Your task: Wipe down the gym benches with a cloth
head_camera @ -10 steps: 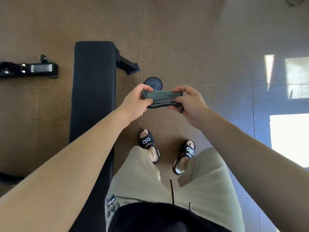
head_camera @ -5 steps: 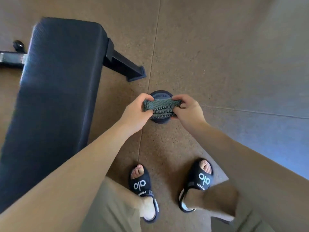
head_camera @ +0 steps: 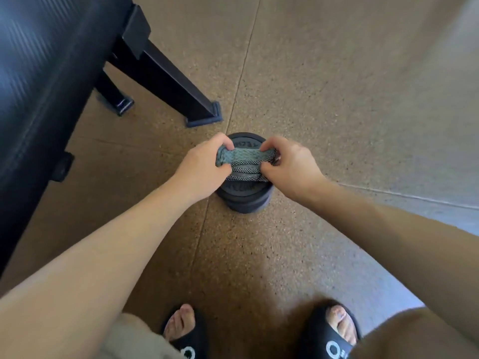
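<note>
Padding of the black upholstered gym bench (head_camera: 39, 81) fills the upper left of the frame, its long axis running from the top edge down toward the lower left, and it lies up and to the left of both hands, so the left hand (head_camera: 201, 167) is the nearer one for a first stroke. Both hands meet at the centre of the frame over a stack of round black weight plates (head_camera: 245, 196) that sits on the speckled brown rubber floor (head_camera: 324, 99). Between them stretches the folded grey-green knitted cloth (head_camera: 245, 161), bunched into a short band lying left to right. The left hand has its fingers curled round the cloth's left end; the right hand (head_camera: 287, 167) pinches the right end with thumb and curled fingers. Neither hand touches the bench, and the cloth is held well apart from the padding. Wiping here has not yet begun, I judge; the coming move probably calls for carrying the cloth up-left onto the pad. Black slide sandals (head_camera: 334, 340) show at the bottom edge.
</note>
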`<control>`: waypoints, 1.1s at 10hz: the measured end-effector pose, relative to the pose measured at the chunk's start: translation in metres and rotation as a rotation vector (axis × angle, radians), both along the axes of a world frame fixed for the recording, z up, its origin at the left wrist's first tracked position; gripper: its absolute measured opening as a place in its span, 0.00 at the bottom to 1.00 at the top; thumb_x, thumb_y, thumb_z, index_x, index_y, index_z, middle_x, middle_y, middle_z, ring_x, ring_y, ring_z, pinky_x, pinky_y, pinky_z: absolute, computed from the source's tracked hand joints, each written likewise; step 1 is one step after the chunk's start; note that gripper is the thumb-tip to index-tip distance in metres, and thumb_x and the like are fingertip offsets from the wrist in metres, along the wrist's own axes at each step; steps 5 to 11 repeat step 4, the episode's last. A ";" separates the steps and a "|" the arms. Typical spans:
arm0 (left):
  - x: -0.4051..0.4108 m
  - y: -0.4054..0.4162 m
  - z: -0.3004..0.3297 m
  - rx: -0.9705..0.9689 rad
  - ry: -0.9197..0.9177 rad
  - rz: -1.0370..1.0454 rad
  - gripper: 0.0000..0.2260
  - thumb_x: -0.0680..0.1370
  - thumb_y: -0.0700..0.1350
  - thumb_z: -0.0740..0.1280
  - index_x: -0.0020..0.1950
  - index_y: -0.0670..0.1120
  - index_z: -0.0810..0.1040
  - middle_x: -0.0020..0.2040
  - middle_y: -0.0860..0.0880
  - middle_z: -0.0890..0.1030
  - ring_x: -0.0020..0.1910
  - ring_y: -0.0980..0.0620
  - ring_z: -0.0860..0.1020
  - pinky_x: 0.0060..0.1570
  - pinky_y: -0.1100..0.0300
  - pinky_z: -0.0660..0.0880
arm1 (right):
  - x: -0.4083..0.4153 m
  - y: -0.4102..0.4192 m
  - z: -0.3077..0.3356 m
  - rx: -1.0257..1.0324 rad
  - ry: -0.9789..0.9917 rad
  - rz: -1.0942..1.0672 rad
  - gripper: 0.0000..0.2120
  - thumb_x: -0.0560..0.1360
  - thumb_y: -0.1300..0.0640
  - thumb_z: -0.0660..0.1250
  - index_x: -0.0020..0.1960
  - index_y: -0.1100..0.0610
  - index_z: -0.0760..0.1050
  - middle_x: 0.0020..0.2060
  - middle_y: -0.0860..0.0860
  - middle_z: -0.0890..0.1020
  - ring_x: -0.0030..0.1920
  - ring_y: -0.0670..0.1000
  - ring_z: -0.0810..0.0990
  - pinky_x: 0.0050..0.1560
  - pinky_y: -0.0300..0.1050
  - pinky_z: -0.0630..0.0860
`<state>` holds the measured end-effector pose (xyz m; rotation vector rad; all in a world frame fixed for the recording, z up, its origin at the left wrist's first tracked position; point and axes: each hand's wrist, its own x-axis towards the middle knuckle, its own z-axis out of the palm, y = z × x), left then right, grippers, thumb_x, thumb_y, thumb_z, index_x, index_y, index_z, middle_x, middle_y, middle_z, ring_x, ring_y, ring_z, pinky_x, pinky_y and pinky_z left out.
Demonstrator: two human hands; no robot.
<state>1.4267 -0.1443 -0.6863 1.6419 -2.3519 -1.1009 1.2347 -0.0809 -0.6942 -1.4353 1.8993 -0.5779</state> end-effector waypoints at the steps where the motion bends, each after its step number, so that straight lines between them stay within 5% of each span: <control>1: 0.006 0.007 0.002 0.003 -0.017 0.012 0.13 0.82 0.45 0.68 0.62 0.59 0.70 0.58 0.49 0.75 0.47 0.51 0.77 0.45 0.54 0.74 | 0.000 0.001 0.007 0.011 0.024 0.011 0.15 0.76 0.58 0.68 0.62 0.51 0.77 0.52 0.51 0.75 0.51 0.52 0.74 0.49 0.41 0.68; 4: 0.024 0.016 0.011 -0.073 -0.182 -0.068 0.24 0.83 0.50 0.66 0.75 0.66 0.62 0.61 0.51 0.69 0.46 0.51 0.79 0.52 0.47 0.81 | -0.012 -0.006 0.022 0.180 0.194 0.177 0.20 0.78 0.53 0.67 0.69 0.44 0.73 0.62 0.56 0.71 0.46 0.53 0.80 0.49 0.42 0.73; 11: 0.024 0.016 0.011 -0.073 -0.182 -0.068 0.24 0.83 0.50 0.66 0.75 0.66 0.62 0.61 0.51 0.69 0.46 0.51 0.79 0.52 0.47 0.81 | -0.012 -0.006 0.022 0.180 0.194 0.177 0.20 0.78 0.53 0.67 0.69 0.44 0.73 0.62 0.56 0.71 0.46 0.53 0.80 0.49 0.42 0.73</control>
